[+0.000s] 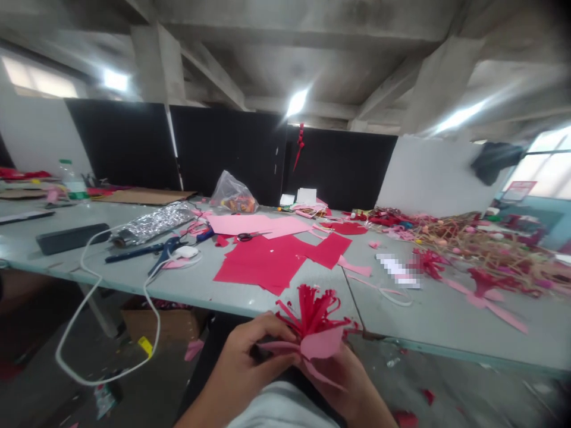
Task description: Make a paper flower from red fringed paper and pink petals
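A handmade flower [314,315] with a curled red fringe and pink petals [322,343] is held upright over my lap, in front of the table edge. My left hand [250,356] pinches a pink petal on its left side between thumb and fingers. Round the base from the right, my right hand [350,380] grips it; petals partly cover those fingers. On the table just beyond lie red sheets [265,261] and pink sheets [250,224], with a pair of scissors [245,236] resting on them.
To the left are a glue gun [163,252] with a looping white cord [66,339], a dark box [71,239] and a foil roll [154,223]. Dried stems [486,244] and a similar flower [484,282] lie right. A cardboard box [163,324] sits under the table.
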Demonstrator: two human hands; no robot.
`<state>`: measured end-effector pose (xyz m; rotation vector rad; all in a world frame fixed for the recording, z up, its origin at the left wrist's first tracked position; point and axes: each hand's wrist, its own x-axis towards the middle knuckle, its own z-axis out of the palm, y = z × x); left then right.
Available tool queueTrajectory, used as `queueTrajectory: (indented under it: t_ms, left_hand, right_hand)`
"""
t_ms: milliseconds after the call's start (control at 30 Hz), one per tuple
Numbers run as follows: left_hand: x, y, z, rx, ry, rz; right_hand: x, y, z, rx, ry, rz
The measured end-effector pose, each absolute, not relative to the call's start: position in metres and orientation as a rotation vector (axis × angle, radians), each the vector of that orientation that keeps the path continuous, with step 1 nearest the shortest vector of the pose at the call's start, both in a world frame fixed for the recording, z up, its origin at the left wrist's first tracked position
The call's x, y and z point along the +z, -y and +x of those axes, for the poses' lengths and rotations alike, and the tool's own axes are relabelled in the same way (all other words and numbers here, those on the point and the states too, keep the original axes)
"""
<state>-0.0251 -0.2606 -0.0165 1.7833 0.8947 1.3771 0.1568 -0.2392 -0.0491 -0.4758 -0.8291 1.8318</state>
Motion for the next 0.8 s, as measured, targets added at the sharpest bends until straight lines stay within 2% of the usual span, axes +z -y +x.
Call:
queueTrajectory:
  t_ms: [167, 433, 600, 733, 800]
  left_hand:
    - [-0.011, 0.261, -0.035, 1.434, -0.898, 1.901]
    - [-0.013, 0.259, -0.039, 1.617, -0.983, 2.098]
    - [-0.014, 0.255, -0.048, 1.924, -1.205, 2.154]
    - [-0.012, 0.251, -0.058, 1.986, -1.297, 2.171]
    - [-0.013, 0.246, -0.063, 1.996, -1.347, 2.202]
  right_hand:
    - [-0.058, 0.237, 0.156, 2.039, 0.682, -0.385]
    - [-0.057, 0.237, 0.156, 2.015, 0.672, -0.445]
    - [-0.025, 0.228, 0.178, 1.575, 1.136, -0.713]
    - [0.025, 0.195, 0.216, 0.999, 1.623, -0.808]
    - [0.049, 0.169, 0.234, 0.879, 1.688, -0.854]
